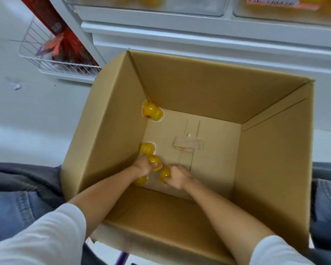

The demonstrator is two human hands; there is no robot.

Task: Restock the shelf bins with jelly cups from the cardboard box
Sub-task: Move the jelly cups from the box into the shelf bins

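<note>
Cardboard box (199,88) | left grip (143,166), right grip (178,176) clasp glossy yellow cups (154,159)

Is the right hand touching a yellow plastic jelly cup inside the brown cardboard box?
Touching. The head view shows the right hand gripping a yellow plastic jelly cup, fingers curled round it.

both arms reach forward and down, nearly straight, and the hands come close together, not quite touching. the left forearm (103,194) and right forearm (224,209) are bare, with white sleeves (46,236) covering the upper arms. the left hand (144,166) is back-up, its fingers curled round a yellow jelly cup (153,159). the right hand (178,176) is turned inward, thumb and fingers wrapped round a second jelly cup (165,174).
</note>
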